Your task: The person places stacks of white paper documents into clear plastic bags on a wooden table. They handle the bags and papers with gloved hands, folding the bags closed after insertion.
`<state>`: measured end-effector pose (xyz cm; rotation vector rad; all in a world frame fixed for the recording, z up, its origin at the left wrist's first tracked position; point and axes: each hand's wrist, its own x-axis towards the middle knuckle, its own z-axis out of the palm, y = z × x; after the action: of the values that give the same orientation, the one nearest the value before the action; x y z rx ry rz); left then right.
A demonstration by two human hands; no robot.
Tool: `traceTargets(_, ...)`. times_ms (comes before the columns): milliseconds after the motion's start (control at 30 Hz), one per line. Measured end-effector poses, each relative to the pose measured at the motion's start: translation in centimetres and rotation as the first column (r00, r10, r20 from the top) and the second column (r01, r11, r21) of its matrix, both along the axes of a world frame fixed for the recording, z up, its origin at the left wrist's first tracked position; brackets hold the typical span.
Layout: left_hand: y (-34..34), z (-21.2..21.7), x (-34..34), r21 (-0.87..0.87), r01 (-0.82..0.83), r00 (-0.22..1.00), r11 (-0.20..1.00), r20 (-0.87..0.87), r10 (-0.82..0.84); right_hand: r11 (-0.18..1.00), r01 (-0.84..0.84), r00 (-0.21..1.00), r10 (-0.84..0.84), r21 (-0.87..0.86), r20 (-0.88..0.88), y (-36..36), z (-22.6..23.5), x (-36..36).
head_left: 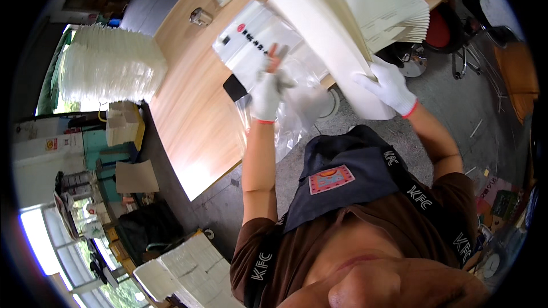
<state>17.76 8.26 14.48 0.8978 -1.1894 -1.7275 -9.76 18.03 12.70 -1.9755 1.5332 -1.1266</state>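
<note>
Long folded white paper sheet slants across the near edge of the pale wooden table. White-gloved right hand grips its side. White-gloved left hand, blurred, is over clear printed plastic bags; grip can't be told. Judgement: light, even hold avoids creases; keep loose film clear.

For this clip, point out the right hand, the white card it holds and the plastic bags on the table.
Right hand [390, 86]: head view, its gloved back.
White card [329, 45]: head view, its broad face.
Plastic bags [268, 31]: head view, upper surface, beside the print.
</note>
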Motion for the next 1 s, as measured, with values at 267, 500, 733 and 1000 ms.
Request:
traceTargets(267,2.4,6.9,4.3,-0.338,0.471,0.789,0.814,0.575,-0.218,0.901,-0.434,0.587,0.291,0.009,-0.755,-1.2,2.1,3.6)
traceTargets(500,9.2,0.4,4.4,-0.483,0.255,0.822,0.838,0.564,0.075,0.694,-0.394,0.892,0.446,0.603,0.069,-2.8,-0.7,4.2)
traceTargets(733,4.5,-2.0,1.3,-0.874,0.348,0.896,0.338,0.416,0.153,0.719,-0.559,0.69,0.128,0.412,0.713,-9.9,-12.9,7.1)
traceTargets(1000,1.7,-5.7,-0.2,-0.781,0.212,0.867,0.587,0.428,0.257,0.987,-0.014,0.875,0.089,0.159,-0.476,-5.3,-4.7,14.9)
